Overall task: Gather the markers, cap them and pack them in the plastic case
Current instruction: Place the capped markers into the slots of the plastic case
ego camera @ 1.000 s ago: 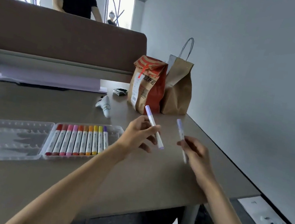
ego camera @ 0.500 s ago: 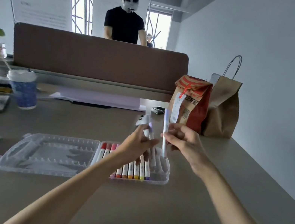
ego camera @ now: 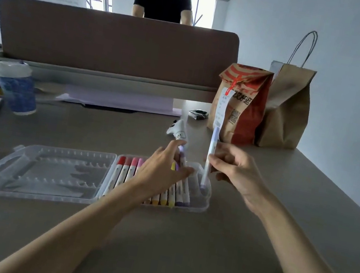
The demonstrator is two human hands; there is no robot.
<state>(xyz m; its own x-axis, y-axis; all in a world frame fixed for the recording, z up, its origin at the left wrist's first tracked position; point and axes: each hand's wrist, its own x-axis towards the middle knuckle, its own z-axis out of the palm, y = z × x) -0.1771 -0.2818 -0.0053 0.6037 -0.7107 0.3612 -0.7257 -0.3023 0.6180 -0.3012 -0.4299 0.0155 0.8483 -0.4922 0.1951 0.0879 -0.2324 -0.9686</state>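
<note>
The case [ego camera: 48,168] is clear, glossy plastic; the markers [ego camera: 123,174] have smooth plastic barrels. The table [ego camera: 179,244] has a smooth, matt finish. The brown bag [ego camera: 283,116] and the red bag [ego camera: 244,104] are creased, matt paper.

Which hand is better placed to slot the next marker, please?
Likely the right hand: its upright marker has its lower end in the free right end of the case; the left hand holds a purple marker over the filled row.

open desk [ego camera: 179,244] before the case [ego camera: 43,194]; paper bags [ego camera: 242,104] and controller [ego camera: 179,130] stand behind.
</note>
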